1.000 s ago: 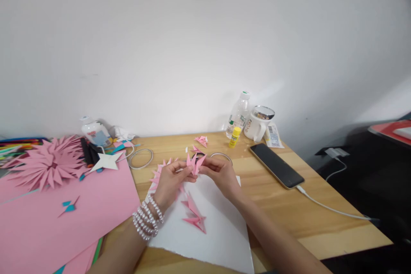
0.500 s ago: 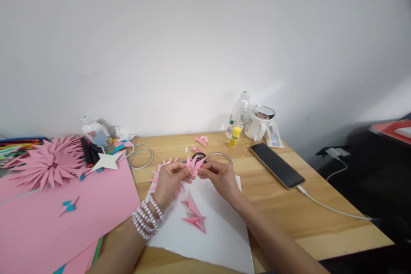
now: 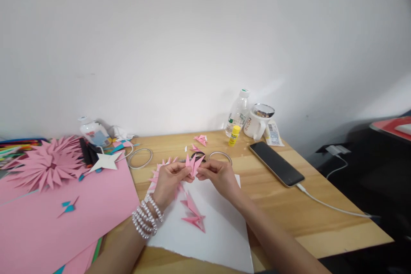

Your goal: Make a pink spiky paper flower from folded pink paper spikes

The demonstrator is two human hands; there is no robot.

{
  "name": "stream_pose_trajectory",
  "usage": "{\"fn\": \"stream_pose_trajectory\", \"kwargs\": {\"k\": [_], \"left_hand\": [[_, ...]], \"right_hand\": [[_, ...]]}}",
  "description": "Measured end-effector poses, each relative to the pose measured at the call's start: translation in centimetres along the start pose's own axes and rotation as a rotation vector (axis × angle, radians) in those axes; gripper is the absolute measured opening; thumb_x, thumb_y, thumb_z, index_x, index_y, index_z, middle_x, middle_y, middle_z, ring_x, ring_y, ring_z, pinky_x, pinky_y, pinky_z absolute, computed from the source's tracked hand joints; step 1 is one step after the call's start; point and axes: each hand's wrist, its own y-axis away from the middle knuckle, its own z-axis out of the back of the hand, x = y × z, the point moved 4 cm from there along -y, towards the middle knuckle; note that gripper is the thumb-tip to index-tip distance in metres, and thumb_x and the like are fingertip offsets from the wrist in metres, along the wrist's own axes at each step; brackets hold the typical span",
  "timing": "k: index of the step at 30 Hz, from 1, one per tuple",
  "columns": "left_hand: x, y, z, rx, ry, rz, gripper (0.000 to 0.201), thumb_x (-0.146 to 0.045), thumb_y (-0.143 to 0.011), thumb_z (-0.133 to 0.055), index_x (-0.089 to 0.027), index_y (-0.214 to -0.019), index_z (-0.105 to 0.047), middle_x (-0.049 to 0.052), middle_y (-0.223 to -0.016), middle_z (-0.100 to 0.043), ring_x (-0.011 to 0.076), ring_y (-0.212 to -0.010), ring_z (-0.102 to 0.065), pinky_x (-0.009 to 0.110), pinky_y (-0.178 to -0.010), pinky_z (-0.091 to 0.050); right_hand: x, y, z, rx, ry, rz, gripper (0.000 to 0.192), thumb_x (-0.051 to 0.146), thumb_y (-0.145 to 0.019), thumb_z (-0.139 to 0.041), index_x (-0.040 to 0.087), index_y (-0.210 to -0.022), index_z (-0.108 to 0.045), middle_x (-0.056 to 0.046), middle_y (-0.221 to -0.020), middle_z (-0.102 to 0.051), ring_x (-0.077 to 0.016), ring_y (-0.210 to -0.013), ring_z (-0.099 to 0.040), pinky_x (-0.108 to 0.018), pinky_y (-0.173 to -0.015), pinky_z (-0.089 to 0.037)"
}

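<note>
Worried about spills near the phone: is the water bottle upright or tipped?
Upright. The water bottle stands by the wall, green cap on top, beside the mug.

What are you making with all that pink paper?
A person sits at a wooden table, pinching a small folded pink paper piece between the left hand and the right hand, just above a white sheet. Another folded pink piece lies on that sheet. To the left, a big spiky pink paper flower rests on large pink sheets. A glue stick, a mug, a water bottle and a phone sit farther back.
</note>
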Motion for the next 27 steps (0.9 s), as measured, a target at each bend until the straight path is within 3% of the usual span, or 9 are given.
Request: {"fn": "stream_pose_trajectory", "kwargs": {"k": [3, 8, 14, 27], "left_hand": [[-0.19, 0.12, 0.04, 0.006, -0.012, -0.005, 0.014, -0.025, -0.063, -0.070, -0.012, -0.066, -0.068, 0.004, -0.055, -0.067, 0.0132, -0.050, -0.060, 0.024, -0.054, -0.050], [-0.43, 0.19, 0.11, -0.017, -0.049, -0.004, 0.014, -0.024, -0.060, -0.071, -0.012, -0.065, -0.069, 0.005, -0.054, -0.067, 0.0143, -0.049, -0.061, 0.025, -0.054, -0.051], [-0.24, 0.15, -0.18, -0.012, 0.014, 0.007, 0.013, -0.024, -0.059, -0.072, -0.012, -0.061, -0.067, 0.003, -0.050, -0.065, 0.0120, -0.046, -0.058, 0.024, -0.051, -0.049], [-0.51, 0.37, -0.67, 0.056, 0.067, 0.045, 0.016, -0.027, -0.066, -0.068, -0.011, -0.069, -0.067, 0.005, -0.064, -0.066, 0.0123, -0.056, -0.060, 0.024, -0.060, -0.051]], "right_hand": [[0.10, -0.04, 0.08, 0.004, 0.038, 0.024, 0.019, 0.037, -0.067, -0.066, 0.018, -0.063, -0.066, -0.002, -0.058, -0.065, -0.0158, -0.056, -0.063, -0.029, -0.058, -0.053], [0.32, 0.16, 0.08, 0.019, 0.279, 0.213, 0.016, 0.032, -0.073, -0.061, 0.021, -0.063, -0.068, -0.002, -0.059, -0.065, -0.0151, -0.054, -0.061, -0.027, -0.054, -0.050], [-0.26, 0.21, -0.43, 0.033, -0.013, -0.025, 0.023, 0.039, -0.067, -0.065, 0.017, -0.062, -0.065, -0.001, -0.055, -0.063, -0.0145, -0.051, -0.063, -0.027, -0.053, -0.054], [-0.18, 0.10, -0.39, -0.002, -0.038, 0.006, 0.026, 0.041, -0.065, -0.068, 0.016, -0.068, -0.061, -0.004, -0.063, -0.065, -0.0180, -0.058, -0.065, -0.033, -0.059, -0.056]]}}
